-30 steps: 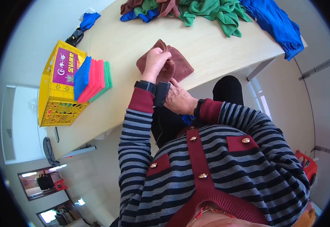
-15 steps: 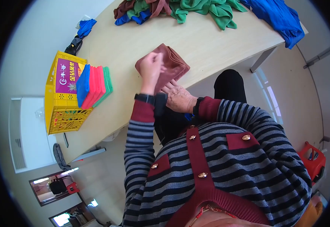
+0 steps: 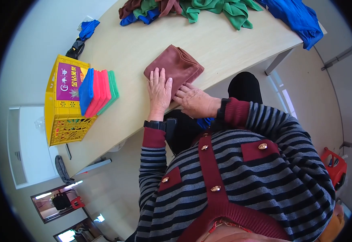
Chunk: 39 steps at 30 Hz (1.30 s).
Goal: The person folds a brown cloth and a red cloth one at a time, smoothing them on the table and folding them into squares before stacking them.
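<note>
A folded brown cloth [image 3: 176, 62] lies on the light wooden table [image 3: 131, 52] near its front edge. My left hand [image 3: 159, 90] rests flat on the cloth's left part, fingers extended. Beside it, my right hand [image 3: 194, 100] lies with stretched fingers on the cloth's near corner at the table edge. Neither hand grips anything visible. The cloth's layered folds show at its right side.
A yellow crate [image 3: 69, 125] stands at the left, with folded blue, red and green cloths [image 3: 99, 92] against it. Loose green cloths [image 3: 220, 10] and a blue cloth [image 3: 295, 18] lie along the far side. A red stool [image 3: 334, 167] is at the right.
My left hand has come down from its blurred, curled pose above the cloth and now lies flat on it. My right hand has shifted slightly, its fingers now over the cloth's near corner.
</note>
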Available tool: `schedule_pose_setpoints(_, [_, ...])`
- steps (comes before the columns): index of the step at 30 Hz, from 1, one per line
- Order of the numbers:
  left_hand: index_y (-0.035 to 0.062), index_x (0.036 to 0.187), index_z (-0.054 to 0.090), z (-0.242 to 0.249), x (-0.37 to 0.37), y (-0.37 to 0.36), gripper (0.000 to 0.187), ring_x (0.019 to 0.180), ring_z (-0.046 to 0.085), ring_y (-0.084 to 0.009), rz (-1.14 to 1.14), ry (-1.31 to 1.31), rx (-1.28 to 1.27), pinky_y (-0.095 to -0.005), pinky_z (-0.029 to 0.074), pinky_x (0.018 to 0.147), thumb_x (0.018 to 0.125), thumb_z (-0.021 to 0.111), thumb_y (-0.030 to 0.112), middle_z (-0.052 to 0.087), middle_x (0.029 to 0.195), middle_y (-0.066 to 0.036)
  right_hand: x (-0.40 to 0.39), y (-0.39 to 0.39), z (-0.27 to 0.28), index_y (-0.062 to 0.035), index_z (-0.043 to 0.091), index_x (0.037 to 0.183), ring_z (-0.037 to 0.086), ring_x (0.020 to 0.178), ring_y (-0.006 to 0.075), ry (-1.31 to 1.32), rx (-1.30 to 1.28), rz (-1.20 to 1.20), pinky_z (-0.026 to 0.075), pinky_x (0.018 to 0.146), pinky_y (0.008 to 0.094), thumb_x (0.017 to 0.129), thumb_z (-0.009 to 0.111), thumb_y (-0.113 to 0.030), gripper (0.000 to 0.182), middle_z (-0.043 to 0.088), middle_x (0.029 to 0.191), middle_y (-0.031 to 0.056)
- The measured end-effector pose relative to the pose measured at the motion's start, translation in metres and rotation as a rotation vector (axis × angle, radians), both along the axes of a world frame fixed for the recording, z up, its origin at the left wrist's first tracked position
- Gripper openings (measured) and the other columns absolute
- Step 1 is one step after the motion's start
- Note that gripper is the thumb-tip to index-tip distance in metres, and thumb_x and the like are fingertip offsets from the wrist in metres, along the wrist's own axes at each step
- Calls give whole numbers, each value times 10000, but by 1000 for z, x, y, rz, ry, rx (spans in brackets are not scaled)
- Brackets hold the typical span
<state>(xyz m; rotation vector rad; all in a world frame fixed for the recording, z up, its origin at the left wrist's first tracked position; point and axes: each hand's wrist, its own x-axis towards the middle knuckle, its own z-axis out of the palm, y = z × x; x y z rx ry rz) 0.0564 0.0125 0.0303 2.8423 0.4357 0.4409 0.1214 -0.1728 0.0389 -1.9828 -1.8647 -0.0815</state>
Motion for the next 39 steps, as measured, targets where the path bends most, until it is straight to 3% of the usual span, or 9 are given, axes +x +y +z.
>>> schedule_pose_setpoints(1, [85, 1508, 398, -1, 0, -1, 572, 1497, 209, -354, 24, 23, 44, -498, 194, 1202, 1036, 447, 404, 312, 1596, -153, 3, -1, 26, -29, 613, 1201, 506, 1254, 314, -4, -5, 4, 315, 1137, 480, 866, 621, -290, 425, 615, 1248, 147])
schedule_pose_setpoints(3, [95, 1524, 367, -4, 0, -5, 609, 1500, 198, -366, 49, 34, 76, -547, 178, 1190, 1025, 451, 435, 295, 1603, -154, 13, -1, 86, -45, 552, 1315, 451, 1329, 327, 426, -430, -23, 280, 1169, 461, 881, 642, -296, 510, 557, 1348, 156])
schedule_pose_setpoints(4, [105, 1539, 337, -5, 1, -9, 648, 1502, 186, -378, 67, 49, 117, -596, 162, 1179, 1014, 456, 466, 279, 1611, -155, 16, 3, 101, -53, 522, 1372, 424, 1366, 334, 642, -643, -41, 262, 1185, 451, 889, 653, -300, 559, 529, 1398, 160])
schedule_pose_setpoints(5, [115, 1555, 306, -4, 1, -11, 689, 1505, 175, -389, 84, 63, 160, -645, 146, 1167, 1003, 460, 497, 263, 1618, -156, 16, 13, 94, -53, 522, 1372, 424, 1366, 334, 641, -649, -40, 262, 1185, 451, 889, 653, -300, 559, 529, 1398, 160])
schedule_pose_setpoints(8, [129, 1562, 291, -1, -3, -11, 716, 1503, 172, -399, 80, 147, 157, -662, 155, 1157, 987, 478, 511, 261, 1618, -155, 20, 46, 45, -73, 504, 1412, 393, 1400, 339, 309, 126, -101, 288, 1163, 466, 954, 573, -346, 537, 493, 1455, 166])
schedule_pose_setpoints(16, [81, 1535, 337, 5, 0, -21, 722, 1493, 200, -408, 171, 100, 102, -660, 227, 1139, 972, 517, 495, 300, 1595, -171, 79, 86, -16, -87, 490, 1435, 400, 1383, 321, -212, 133, -273, 320, 1121, 463, 1001, 423, -428, 556, 477, 1475, 131])
schedule_pose_setpoints(22, [35, 1508, 372, 4, 0, -20, 702, 1485, 226, -409, 173, 73, 133, -647, 257, 1135, 978, 520, 472, 319, 1584, -182, 98, 84, -7, -104, 470, 1458, 391, 1389, 319, -73, 18, -374, 326, 1126, 445, 1008, 423, -421, 552, 429, 1524, 109])
schedule_pose_setpoints(25, [62, 1526, 345, 6, -3, -21, 676, 1495, 217, -372, 187, 95, 138, -599, 229, 1158, 1005, 477, 472, 301, 1603, -151, 101, 85, -4, -109, 446, 1478, 385, 1396, 330, -51, -27, -397, 328, 1132, 449, 1019, 421, -406, 547, 400, 1552, 109])
schedule_pose_setpoints(39, [61, 1528, 351, 11, -3, 11, 673, 1499, 239, -328, 265, 120, 25, -602, 148, 1191, 1030, 373, 512, 313, 1605, -142, 100, 82, -7, -151, 471, 1462, 432, 1351, 304, -54, -18, -436, 377, 1084, 449, 1009, 410, -457, 550, 436, 1519, 59])
